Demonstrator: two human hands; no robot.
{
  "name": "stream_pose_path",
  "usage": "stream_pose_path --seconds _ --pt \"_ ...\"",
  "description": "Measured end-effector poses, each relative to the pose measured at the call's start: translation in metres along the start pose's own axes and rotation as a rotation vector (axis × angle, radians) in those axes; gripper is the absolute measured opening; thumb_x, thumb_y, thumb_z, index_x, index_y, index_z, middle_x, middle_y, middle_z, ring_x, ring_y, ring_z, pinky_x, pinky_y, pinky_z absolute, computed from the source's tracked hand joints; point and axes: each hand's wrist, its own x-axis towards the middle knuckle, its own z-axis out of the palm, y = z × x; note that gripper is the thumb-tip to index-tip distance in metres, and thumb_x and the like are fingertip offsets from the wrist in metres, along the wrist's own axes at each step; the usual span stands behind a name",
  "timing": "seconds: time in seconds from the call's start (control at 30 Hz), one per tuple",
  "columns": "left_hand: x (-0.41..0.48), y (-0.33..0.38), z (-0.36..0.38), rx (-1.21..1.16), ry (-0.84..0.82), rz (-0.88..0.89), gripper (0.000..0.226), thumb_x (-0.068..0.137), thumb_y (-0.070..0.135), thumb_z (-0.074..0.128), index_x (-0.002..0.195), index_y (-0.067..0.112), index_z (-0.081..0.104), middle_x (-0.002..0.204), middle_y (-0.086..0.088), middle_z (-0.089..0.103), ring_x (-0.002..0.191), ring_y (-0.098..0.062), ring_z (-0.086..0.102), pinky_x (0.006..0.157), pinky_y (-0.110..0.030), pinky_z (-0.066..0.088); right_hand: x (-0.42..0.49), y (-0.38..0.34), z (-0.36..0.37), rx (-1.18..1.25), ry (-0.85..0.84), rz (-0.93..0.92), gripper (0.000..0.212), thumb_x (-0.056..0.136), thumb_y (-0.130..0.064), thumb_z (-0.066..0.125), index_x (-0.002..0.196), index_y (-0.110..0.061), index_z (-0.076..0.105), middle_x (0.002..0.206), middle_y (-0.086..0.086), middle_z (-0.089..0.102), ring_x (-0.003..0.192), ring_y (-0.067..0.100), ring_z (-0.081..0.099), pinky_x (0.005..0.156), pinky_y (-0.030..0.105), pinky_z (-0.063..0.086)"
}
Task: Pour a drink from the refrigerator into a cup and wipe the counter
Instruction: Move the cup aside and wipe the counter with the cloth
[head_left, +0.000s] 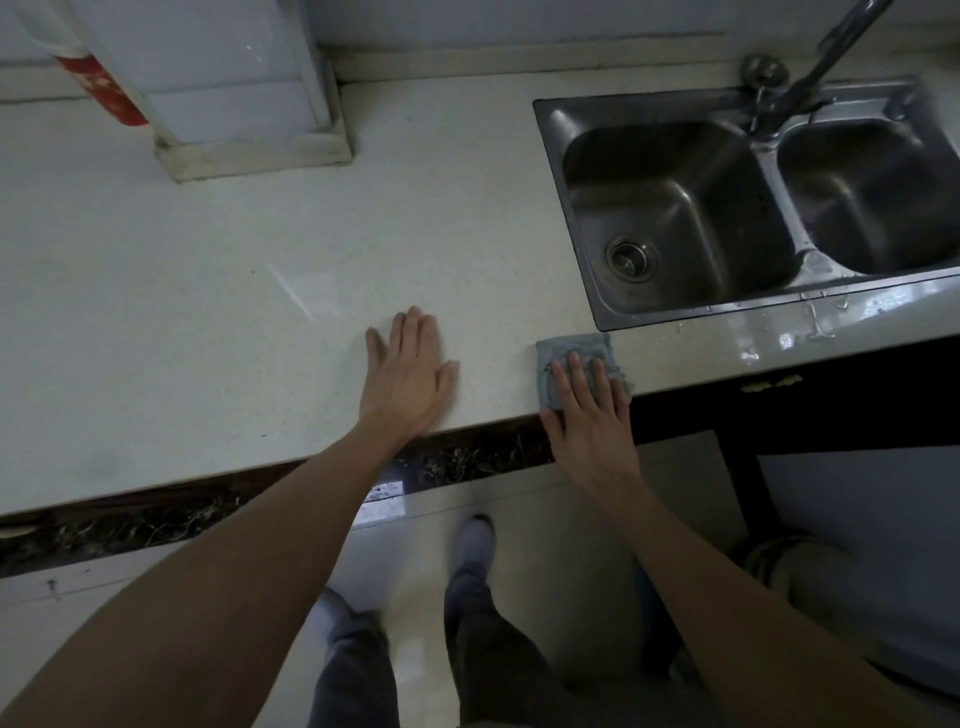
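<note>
A small grey-blue cloth (563, 349) lies on the pale counter (234, 312) near its front edge, just below the sink's front left corner. My right hand (589, 410) presses flat on the cloth, fingers spread over it. My left hand (408, 371) rests flat on the bare counter to the left of the cloth, fingers together, holding nothing. No cup or drink is in view.
A steel double sink (566, 218) with a tap (810, 78) fills the right of the counter. A white boxed column (249, 104) stands at the back left, with a red-labelled object (104, 91) beside it. Wet patches shine on the counter strip (831, 322) before the sink.
</note>
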Motion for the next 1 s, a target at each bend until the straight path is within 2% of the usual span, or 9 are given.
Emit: stream_pose_path --seconds 0.23,0.43,0.6,0.77,1.0 --pt "-0.001 -0.005 0.019 0.054 0.002 -0.013 0.072 0.102 0.051 0.01 0.157 0.005 0.004 0.164 -0.017 -0.002 0.153 -0.029 -0.004 0.121 -0.059 0.001 0.046 0.0 -0.007 -0.017 -0.045 -0.062 0.067 0.097 -0.056 0.017 0.155 -0.022 0.017 0.163 0.003 0.009 0.15 0.028 0.002 0.121 0.05 0.004" --pt "0.002 -0.002 0.019 0.069 -0.035 -0.032 0.072 0.102 0.05 0.012 0.157 0.004 0.001 0.164 -0.017 -0.006 0.152 -0.03 -0.008 0.12 -0.059 -0.003 0.11 -0.007 -0.019 -0.049 -0.128 -0.094 0.068 0.098 -0.057 0.022 0.156 -0.024 0.006 0.164 0.001 -0.001 0.15 0.026 -0.006 0.121 0.05 0.002" --pt "0.006 0.002 0.0 0.059 -0.146 -0.034 0.072 0.103 0.048 0.019 0.156 0.004 -0.002 0.164 -0.018 -0.006 0.152 -0.032 -0.008 0.119 -0.06 0.0 0.179 -0.017 -0.039 -0.044 -0.181 -0.153 0.068 0.099 -0.055 0.024 0.155 -0.021 0.005 0.164 0.004 -0.002 0.15 0.03 -0.006 0.12 0.052 0.001" --pt "0.02 0.003 -0.025 0.063 -0.255 -0.027 0.074 0.102 0.046 0.036 0.155 0.003 0.008 0.164 -0.016 0.004 0.152 -0.033 0.004 0.119 -0.06 0.011 0.246 -0.025 -0.049 -0.043 -0.173 -0.184 0.07 0.098 -0.056 0.027 0.155 -0.023 0.005 0.164 0.004 0.001 0.149 0.032 -0.001 0.119 0.053 0.006" --pt "0.027 0.001 -0.028 0.047 -0.319 -0.051 0.08 0.1 0.05 0.04 0.156 0.004 0.006 0.164 -0.014 0.002 0.152 -0.032 0.005 0.121 -0.057 0.009 0.327 -0.03 -0.054 -0.089 -0.14 -0.202 0.069 0.098 -0.057 0.024 0.155 -0.024 0.005 0.164 0.003 0.0 0.149 0.031 -0.001 0.118 0.052 0.006"
